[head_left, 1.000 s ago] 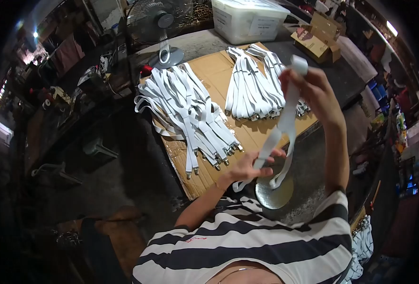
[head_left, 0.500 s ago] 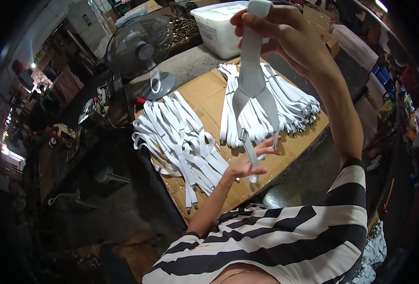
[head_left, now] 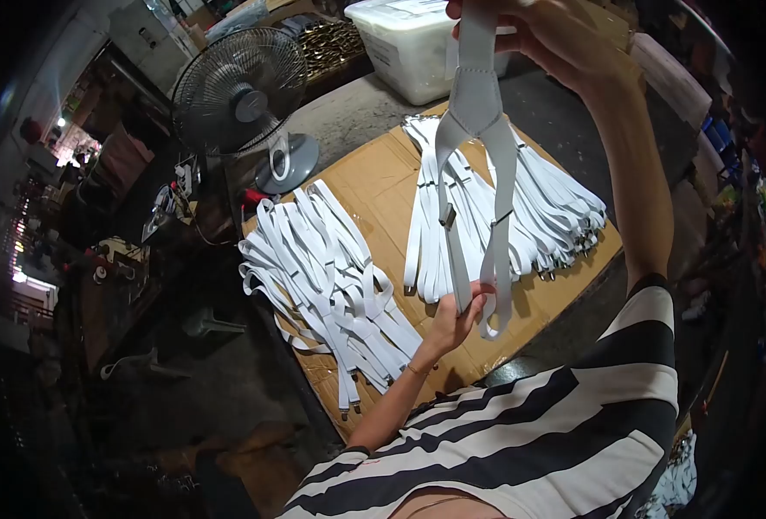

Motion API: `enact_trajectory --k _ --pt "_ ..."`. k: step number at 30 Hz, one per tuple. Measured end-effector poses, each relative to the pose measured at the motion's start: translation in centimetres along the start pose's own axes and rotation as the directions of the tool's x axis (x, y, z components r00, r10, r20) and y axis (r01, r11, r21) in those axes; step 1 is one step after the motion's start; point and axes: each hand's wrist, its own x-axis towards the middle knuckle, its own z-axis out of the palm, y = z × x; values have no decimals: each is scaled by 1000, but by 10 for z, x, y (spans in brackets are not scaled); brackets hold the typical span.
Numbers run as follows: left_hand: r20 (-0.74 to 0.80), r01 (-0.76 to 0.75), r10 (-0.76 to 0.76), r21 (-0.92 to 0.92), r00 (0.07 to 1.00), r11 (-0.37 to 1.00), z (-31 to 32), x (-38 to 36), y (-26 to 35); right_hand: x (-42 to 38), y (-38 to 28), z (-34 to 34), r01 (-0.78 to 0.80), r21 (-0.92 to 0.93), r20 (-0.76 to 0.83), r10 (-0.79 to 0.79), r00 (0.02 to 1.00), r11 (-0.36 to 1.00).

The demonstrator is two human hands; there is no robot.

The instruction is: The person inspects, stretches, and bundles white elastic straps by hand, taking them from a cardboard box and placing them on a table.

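Observation:
A pair of white suspenders [head_left: 476, 102] hangs stretched upright in front of me, its stitched Y-joint facing me and its two straps running down. My right hand [head_left: 565, 39], at the top of the view, grips the single upper strap; part of its fingers is cut off by the frame edge. Lower down, my left hand [head_left: 459, 322] is closed on one of the lower straps, beside a loop at the bottom. Behind them lies a fanned pile of white suspenders [head_left: 543, 195] with metal clips. A looser pile of suspenders [head_left: 327, 277] is on the left.
Both piles rest on a flattened cardboard sheet [head_left: 374, 177] on a dark table. A grey fan [head_left: 249, 104] stands at the back left, and a white plastic tub [head_left: 409, 52] at the back. Further left sits a cluttered bench [head_left: 128, 259].
My right hand has risen, lifting the suspenders higher. My left hand, spread open among the lower straps before, has closed on one of them. The view has shifted slightly.

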Motion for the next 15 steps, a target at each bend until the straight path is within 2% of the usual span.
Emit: enact_trajectory --k 1,3,4,6,7,10,11,13,14,15 --pt "-12 7 -7 4 1000 1000 -3 2 -2 5 2 -2 -2 12 9 2 1000 1000" --pt "-40 -129 130 28 991 991 -11 8 -3 14 3 -5 56 -23 105 -53 993 998" --pt "-50 -132 134 39 990 990 -16 11 -4 17 3 -5 65 -13 112 -63 992 998" --pt "12 -316 322 -158 947 935 -30 15 -8 20 0 -6 174 66 210 -185 960 982" --pt "88 -194 230 -301 969 934 -35 16 -6 21 -3 -5 201 79 203 -213 956 976" --pt "-10 -168 205 -615 979 771 -39 14 7 18 -18 5 87 37 221 -93 971 995" --pt "-4 -172 213 -601 977 781 -45 14 3 20 -18 5 105 44 213 -112 971 994" --pt "-46 -135 127 -353 991 926 -54 14 3 24 -14 5 198 -23 249 -187 950 980" --pt "-117 -147 112 -366 987 919 -55 12 9 25 -16 6 168 -21 274 -156 949 986" --pt "-112 -145 111 -360 988 922 -57 11 15 27 -17 7 171 -17 267 -160 950 985"
